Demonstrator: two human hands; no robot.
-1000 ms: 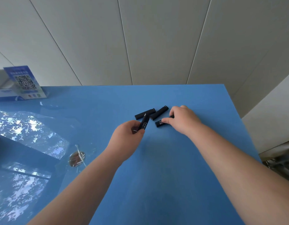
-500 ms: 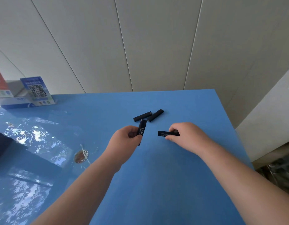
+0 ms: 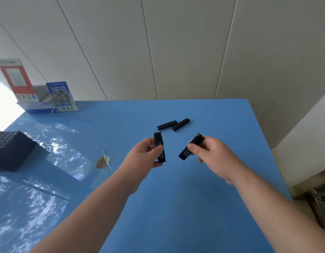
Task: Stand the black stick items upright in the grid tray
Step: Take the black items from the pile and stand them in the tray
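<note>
My left hand (image 3: 146,156) holds one black stick (image 3: 159,147) nearly upright above the blue table (image 3: 176,207). My right hand (image 3: 213,156) pinches a second black stick (image 3: 190,147), tilted with its lower end toward the left. Two more black sticks lie flat on the table behind the hands, one (image 3: 166,125) beside the other (image 3: 180,124). The black grid tray (image 3: 11,150) stands at the far left edge of the view, partly cut off.
A blue QR-code card (image 3: 61,96) and an orange-and-white box (image 3: 17,81) stand at the back left against the white panelled wall. A small round brownish mark (image 3: 103,162) sits on the glossy table. The table's right edge drops off by a white ledge.
Both hands have lifted their sticks off the table and drawn them nearer to me. The view has swung left, bringing the grid tray into sight.
</note>
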